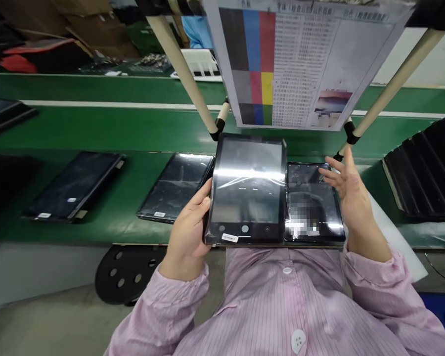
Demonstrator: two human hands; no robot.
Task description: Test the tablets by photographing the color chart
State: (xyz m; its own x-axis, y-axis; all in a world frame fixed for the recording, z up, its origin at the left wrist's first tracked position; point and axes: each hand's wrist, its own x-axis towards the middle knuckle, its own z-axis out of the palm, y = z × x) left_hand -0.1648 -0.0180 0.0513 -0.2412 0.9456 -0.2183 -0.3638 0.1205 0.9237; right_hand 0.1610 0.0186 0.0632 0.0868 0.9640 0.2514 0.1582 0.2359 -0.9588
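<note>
My left hand [190, 230] grips the left edge of a black tablet [246, 183], holding it tilted up in front of me. Its screen is lit grey with a camera-like row of round buttons, and a small white label sits at its lower left. Past its right side, my right hand [350, 190] is raised with fingers spread, holding nothing. Just left of those fingers, a second tablet [311, 198] lies on the bench with a dark, reflective screen. Another tablet [178, 185] lies left of the held one, partly behind it and my left hand.
A stack of dark tablets [70, 188] lies farther left on the green bench [133, 126]. Dark panels [426, 163] stand in a row at right. A pipe frame [185, 74] carries a printed colour chart sheet [300, 64]. A black perforated stool [126, 274] is below.
</note>
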